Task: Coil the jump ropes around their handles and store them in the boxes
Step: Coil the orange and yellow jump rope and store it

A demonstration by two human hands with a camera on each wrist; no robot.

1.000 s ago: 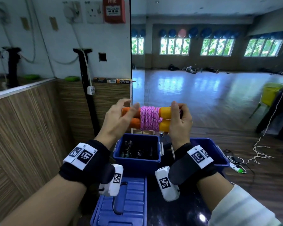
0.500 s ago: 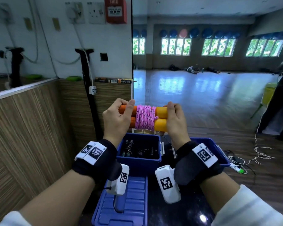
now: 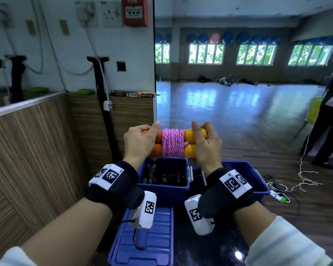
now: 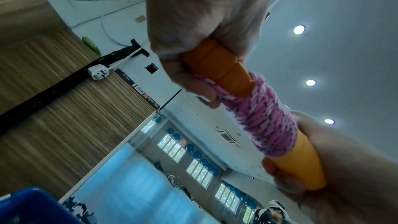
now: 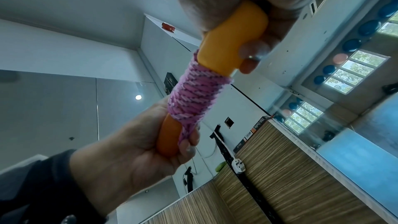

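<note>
A pink jump rope [image 3: 172,144] is coiled tightly round its two side-by-side handles, orange at one end and yellow at the other. I hold the bundle level in the air above the boxes. My left hand [image 3: 140,140] grips the orange ends [image 4: 217,67], with a strand of rope under its fingers [image 5: 189,140]. My right hand [image 3: 205,143] grips the yellow ends [image 5: 232,40]. Below stands an open blue box [image 3: 162,190] with dark coiled items inside, and a second open blue box [image 3: 258,181] sits to its right.
A blue lid [image 3: 142,244] lies in front of the left box on a dark surface. A wood-panelled wall [image 3: 37,150] runs along the left. A white cord [image 3: 304,175] and power strip [image 3: 277,196] lie on the floor at right, near a standing person [image 3: 327,120].
Both hands have lowered the bundle slightly and shifted it a little to the right. Their grip on the handle ends has tightened, thumbs now up over the top.
</note>
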